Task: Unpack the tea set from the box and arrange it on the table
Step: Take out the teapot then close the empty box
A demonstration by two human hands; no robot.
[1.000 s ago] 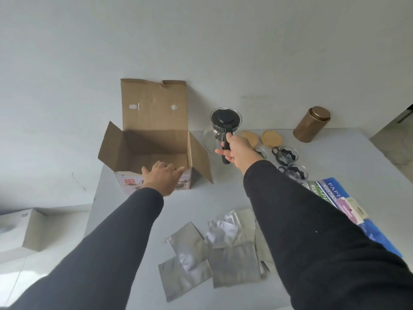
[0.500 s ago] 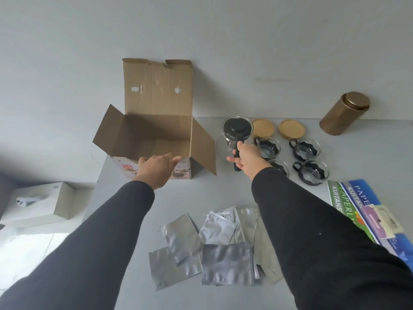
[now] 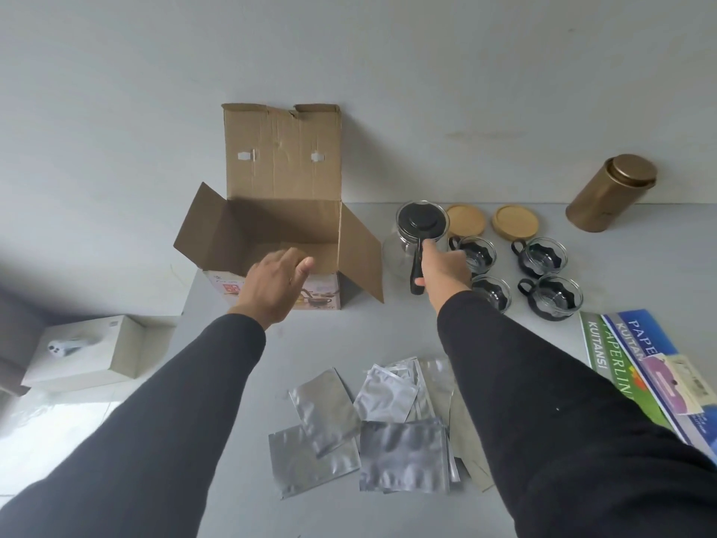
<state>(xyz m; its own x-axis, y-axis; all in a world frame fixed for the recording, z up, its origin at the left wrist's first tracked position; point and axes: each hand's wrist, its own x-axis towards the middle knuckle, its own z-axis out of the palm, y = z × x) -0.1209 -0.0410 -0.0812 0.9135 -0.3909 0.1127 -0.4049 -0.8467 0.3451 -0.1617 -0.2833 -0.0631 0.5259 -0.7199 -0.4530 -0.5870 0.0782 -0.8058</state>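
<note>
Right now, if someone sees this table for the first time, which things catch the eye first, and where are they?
The open cardboard box stands at the table's far left, the left hand before it. To its right, the right hand grips the black handle of the glass teapot, beside four glass cups. Silver foil pouches lie scattered at the near edge.

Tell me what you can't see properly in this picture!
- Head view: the cardboard box floor, hidden by its front wall and the left hand.
- One glass cup, partly behind the right hand and sleeve.
- The teapot base, so touching the table is unclear.
- The booklets, cut off at the right edge.
</note>
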